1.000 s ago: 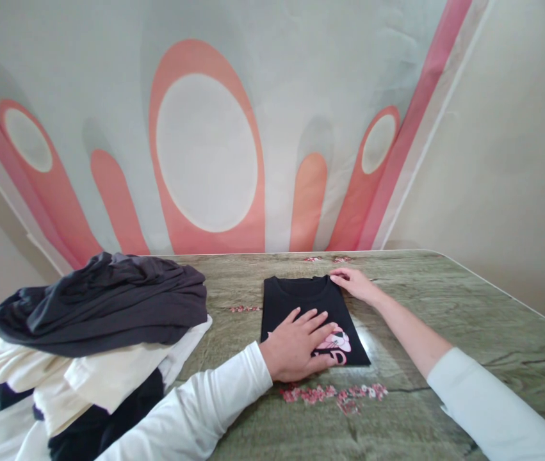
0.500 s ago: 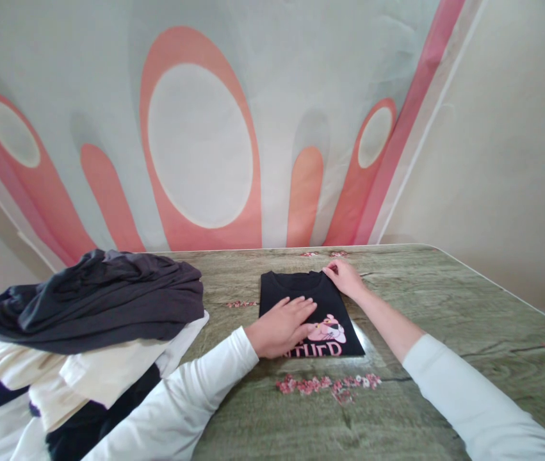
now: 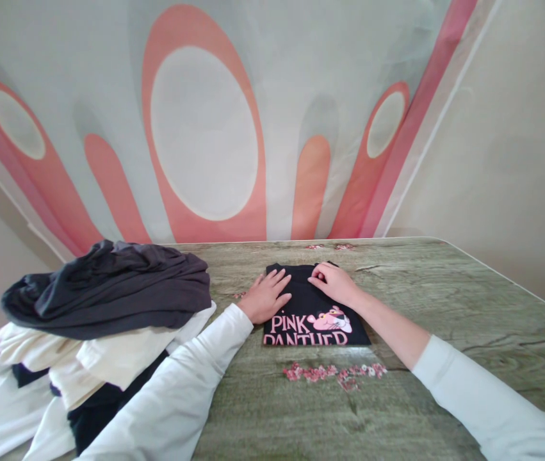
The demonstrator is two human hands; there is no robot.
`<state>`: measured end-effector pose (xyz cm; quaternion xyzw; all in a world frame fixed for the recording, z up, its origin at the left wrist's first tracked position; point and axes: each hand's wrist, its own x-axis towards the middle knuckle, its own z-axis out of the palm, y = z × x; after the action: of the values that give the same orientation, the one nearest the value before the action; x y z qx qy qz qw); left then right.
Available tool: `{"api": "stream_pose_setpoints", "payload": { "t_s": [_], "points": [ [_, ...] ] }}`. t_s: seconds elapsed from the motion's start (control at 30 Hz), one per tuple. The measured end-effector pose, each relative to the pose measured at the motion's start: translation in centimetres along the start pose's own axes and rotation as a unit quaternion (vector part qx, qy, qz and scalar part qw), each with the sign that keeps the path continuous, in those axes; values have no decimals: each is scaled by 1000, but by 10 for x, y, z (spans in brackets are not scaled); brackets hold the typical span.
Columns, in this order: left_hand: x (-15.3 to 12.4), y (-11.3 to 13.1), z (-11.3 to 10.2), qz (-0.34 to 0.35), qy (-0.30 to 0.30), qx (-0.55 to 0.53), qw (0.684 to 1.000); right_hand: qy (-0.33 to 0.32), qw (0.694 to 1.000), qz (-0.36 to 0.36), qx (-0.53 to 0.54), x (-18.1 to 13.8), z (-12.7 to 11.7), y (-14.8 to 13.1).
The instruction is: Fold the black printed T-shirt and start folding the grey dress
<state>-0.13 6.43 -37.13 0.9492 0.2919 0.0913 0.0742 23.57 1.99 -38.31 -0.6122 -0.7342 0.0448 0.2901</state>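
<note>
Flatly, the left hand [image 3: 268, 296] lay palm down, fingers spread, on the upper left part of the folded black T-shirt [image 3: 315, 312], gripping nothing. Right hand [image 3: 333, 283] rested on the shirt's far edge near the collar, fingers curled together; a pinch of cloth under them was likely, but could not be told for sure. Both forearms wore white long sleeves [image 3: 190, 384].

Shirt sat as a neat rectangle mid-counter [image 3: 445, 301], pink "PINK PANTHER" print facing up at its near edge. Small pink flower motifs [image 3: 334, 371] showed on the counter just in front of it.

Well to the left, a heap of clothes [image 3: 109, 301]: dark grey garment on top, cream and black pieces beneath, spilling toward the near edge.

Risk, judged: a pull by the right hand while the left pressed only one side could skew the fold or rumple the collar. The left sleeve passed close to the heap; a sweep of that arm might drag a loose piece off.
</note>
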Motion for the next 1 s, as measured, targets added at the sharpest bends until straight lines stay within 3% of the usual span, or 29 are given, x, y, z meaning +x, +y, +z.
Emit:
{"api": "stream_pose_setpoints", "payload": {
  "t_s": [0.2, 0.33, 0.4, 0.5, 0.6, 0.7, 0.87, 1.0],
  "points": [
    [-1, -28, 3, -113, 83, 55, 989, 56, 998, 0, -6, 0, -4, 12],
    [0, -51, 8, -151, 154, 9, 976, 78, 993, 19, -81, -2, -7, 9],
    [2, -57, 9, -158, 186, -32, 969, 51, 991, 27, -122, -3, -5, 8],
    [4, -57, 5, -157, 201, -88, 963, -41, 987, 51, -147, -4, 2, 12],
    [3, -50, -3, -169, 175, -146, 959, -99, 981, 81, -149, -3, 6, 18],
    [2, -41, -9, -188, 139, -190, 953, -109, 977, 97, -153, 1, 8, 25],
    [2, -31, -11, -156, 151, -177, 960, -105, 975, 117, -158, 14, 10, 39],
    [3, -14, -16, -58, 160, -113, 979, -98, 973, 125, -167, 30, 13, 47]
  ]
}}
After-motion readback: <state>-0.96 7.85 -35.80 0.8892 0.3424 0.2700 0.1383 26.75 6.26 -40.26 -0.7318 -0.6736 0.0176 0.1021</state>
